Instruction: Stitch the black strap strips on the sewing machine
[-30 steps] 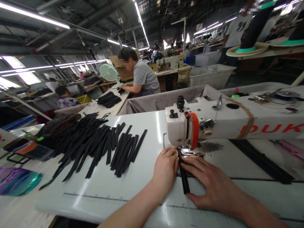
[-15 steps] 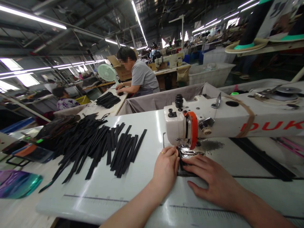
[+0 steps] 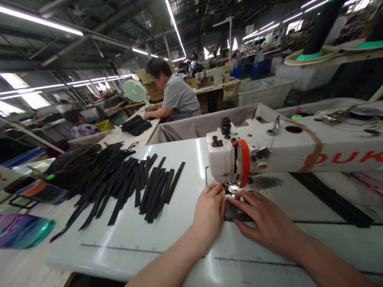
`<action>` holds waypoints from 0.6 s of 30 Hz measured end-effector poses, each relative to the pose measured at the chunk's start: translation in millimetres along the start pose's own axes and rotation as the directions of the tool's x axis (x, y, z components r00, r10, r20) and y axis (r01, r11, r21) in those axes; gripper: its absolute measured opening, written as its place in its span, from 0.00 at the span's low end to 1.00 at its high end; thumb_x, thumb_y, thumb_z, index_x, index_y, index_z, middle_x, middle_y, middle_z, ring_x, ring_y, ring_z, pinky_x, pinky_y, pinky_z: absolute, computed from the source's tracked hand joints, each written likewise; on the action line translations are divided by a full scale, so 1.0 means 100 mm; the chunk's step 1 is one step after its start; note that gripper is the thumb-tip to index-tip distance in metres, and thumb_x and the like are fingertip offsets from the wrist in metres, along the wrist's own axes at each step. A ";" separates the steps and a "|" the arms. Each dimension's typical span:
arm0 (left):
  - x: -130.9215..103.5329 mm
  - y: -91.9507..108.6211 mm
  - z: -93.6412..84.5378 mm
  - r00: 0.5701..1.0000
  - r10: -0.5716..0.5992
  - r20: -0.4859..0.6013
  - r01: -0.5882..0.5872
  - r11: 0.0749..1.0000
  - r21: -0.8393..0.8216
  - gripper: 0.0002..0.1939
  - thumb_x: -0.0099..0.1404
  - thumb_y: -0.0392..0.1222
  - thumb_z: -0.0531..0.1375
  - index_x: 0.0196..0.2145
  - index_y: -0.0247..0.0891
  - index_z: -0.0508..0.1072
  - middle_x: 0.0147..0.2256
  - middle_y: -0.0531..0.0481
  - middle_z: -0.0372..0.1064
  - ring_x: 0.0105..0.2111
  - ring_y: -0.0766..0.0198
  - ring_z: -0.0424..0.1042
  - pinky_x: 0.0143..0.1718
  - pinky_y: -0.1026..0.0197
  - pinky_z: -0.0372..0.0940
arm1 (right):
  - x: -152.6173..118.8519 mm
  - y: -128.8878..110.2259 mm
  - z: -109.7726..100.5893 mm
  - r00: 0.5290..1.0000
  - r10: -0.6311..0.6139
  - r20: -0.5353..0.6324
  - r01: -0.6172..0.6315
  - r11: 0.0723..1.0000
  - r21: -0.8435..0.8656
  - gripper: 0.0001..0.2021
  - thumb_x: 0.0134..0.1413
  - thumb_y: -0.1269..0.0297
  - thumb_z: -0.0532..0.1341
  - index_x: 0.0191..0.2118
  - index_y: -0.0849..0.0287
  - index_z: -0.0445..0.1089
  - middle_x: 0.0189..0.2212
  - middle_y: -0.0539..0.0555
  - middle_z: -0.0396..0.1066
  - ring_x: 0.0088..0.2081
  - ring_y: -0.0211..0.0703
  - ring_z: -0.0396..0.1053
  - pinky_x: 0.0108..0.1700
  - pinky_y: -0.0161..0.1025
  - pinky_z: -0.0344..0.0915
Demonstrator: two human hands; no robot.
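Observation:
A white sewing machine (image 3: 284, 145) with an orange guard (image 3: 245, 163) stands over the pale work table (image 3: 119, 261). Just left of its presser foot (image 3: 231, 188), my left hand (image 3: 209, 209) rests low with its fingers pressed together; whatever lies under the fingertips is hidden. My right hand (image 3: 263, 219) is on the other side of the foot, thumb and fingers apart, fingertips touching down at the dark plate (image 3: 236, 211). Left of my hands, black strips (image 3: 158, 191) lie beside a larger black pile (image 3: 101, 175).
Long black strips (image 3: 332, 199) lie under the machine arm. At the left are a shiny purple and teal item (image 3: 25, 231) and a plastic tray (image 3: 44, 193). A cloth-lined bin (image 3: 206, 123) borders the table's back. Beyond it a person (image 3: 181, 95) works by a green fan (image 3: 134, 91).
My right hand has shifted slightly left, its fingers bending nearer the presser foot. The dark strip between my hands shows less. My left hand has hardly moved.

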State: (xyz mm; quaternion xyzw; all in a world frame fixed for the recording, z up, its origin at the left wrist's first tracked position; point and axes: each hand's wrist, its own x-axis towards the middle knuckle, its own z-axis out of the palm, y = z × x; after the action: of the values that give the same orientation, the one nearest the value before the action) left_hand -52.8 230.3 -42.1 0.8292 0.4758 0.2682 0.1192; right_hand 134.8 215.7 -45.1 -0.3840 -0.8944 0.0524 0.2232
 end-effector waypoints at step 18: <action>-0.02 0.01 0.02 1.000 0.015 0.015 -0.017 0.995 0.100 0.09 0.68 0.31 0.52 0.39 0.34 0.72 0.45 0.41 0.71 0.49 0.52 0.67 0.53 0.48 0.67 | -0.04 0.03 0.06 1.000 -0.028 -0.012 0.028 0.999 -0.036 0.20 0.58 0.65 0.61 0.56 0.63 0.67 0.47 0.63 0.69 0.46 0.57 0.68 0.47 0.55 0.69</action>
State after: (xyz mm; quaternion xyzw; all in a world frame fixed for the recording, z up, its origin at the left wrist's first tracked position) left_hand -51.5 228.3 -43.9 0.8398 0.4810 0.2390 0.0789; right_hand 136.8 215.8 -52.5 -0.3757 -0.8991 0.0309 0.2225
